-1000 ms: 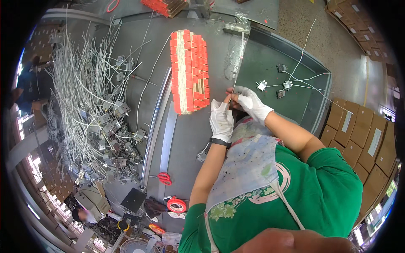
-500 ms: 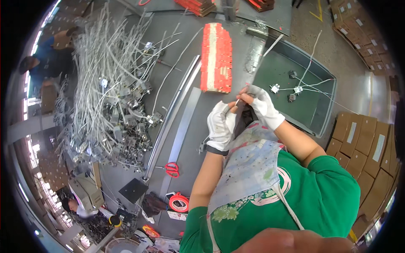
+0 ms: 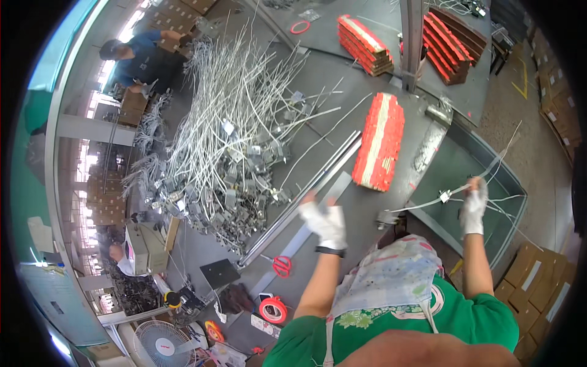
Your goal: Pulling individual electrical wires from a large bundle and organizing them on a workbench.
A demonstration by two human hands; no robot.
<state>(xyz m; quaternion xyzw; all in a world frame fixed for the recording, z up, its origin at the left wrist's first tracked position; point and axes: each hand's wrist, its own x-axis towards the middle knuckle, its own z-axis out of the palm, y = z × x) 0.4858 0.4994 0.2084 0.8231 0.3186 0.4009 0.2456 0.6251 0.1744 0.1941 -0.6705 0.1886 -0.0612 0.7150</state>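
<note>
While I look down through the head camera, my right hand [image 3: 474,208], in a white glove, is raised over a grey bin [image 3: 489,183] at the right edge of the surface [image 3: 342,79]. Its fingers [image 3: 478,191] are clenched around a thin white wire [image 3: 428,203] that carries a small metal clip; the wire trails leftward and more loose ends spring up past my fist. I judge it light and springy, stiff enough to hold a curve, best pinched near the clip where it will not whip. A few similar white wires lie in the bin; I cannot tell what else is in it.

My left hand [image 3: 327,220], also gloved, hovers above a long grey metal strip [image 3: 306,189], fingers spread and released, holding nothing.

Further left lies a large tangled heap of wires with clips [image 3: 232,140]. A red and white block [image 3: 379,140] lies beyond my hands. Red scissors [image 3: 281,266] and a red tape roll [image 3: 273,309] sit near my left elbow.
</note>
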